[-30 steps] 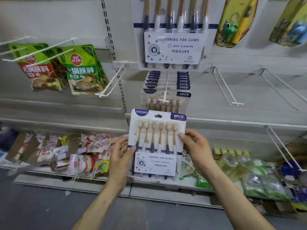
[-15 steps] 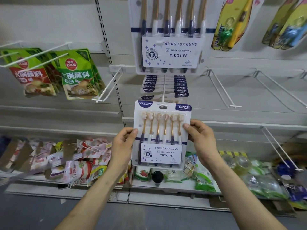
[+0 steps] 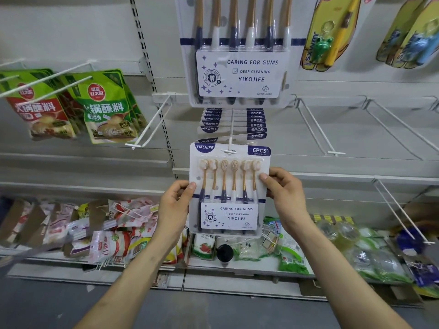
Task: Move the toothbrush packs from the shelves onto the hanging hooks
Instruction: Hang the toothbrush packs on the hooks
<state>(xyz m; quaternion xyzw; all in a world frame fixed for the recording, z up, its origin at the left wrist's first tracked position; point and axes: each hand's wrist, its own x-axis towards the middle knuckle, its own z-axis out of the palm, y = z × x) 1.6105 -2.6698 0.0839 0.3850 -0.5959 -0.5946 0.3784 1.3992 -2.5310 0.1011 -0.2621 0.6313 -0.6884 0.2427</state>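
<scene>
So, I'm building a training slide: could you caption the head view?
Left hand and right hand hold a toothbrush pack at the tip of a hook loaded with matching packs.

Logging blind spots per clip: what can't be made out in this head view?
Head view, four gaps.
Whether the white wire hook is through the hang slot of the held clear six-brush toothbrush pack: too small.
How many hung packs sit behind: overlapped, only top strips show.
Upper large toothbrush pack: top cut by frame edge.
Lower-shelf sachets: blurred.
</scene>
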